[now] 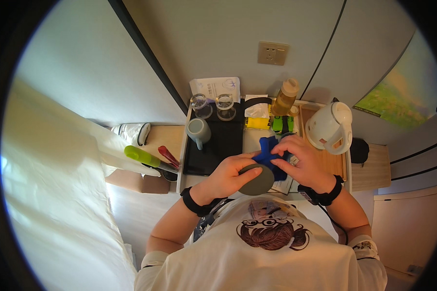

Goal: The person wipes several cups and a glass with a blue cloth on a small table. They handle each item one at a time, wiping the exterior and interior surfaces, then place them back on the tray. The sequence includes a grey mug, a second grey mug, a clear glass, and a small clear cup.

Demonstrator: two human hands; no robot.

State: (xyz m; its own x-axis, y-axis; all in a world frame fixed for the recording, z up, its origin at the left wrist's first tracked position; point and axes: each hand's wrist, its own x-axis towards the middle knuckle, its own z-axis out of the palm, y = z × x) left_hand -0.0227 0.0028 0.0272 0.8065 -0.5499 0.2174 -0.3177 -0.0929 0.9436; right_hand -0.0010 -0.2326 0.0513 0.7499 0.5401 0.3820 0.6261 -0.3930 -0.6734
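My left hand (233,174) grips a round, flat, dark grey-green disc (256,180) near the table's front edge, its thumb lying on the upper face. A blue cloth (276,171) spreads behind and beside the disc, between both hands. Thumb and fingertips of my right hand (300,158) pinch the cloth near its middle. Partly hidden behind that hand is a small dark round object (287,135). Beyond the hands lie a green bundle with a black band (283,124) and a yellow packet (258,123). What the left fingers touch under the disc is hidden.
A black tray (218,160) holds a grey-blue mug (198,131) and two glasses (225,106). A capped bottle (285,97) stands at the back, and a white electric kettle (326,125) on a wooden tray (335,171) at the right. Left are a green-handled object (142,156) and a curtain (54,174).
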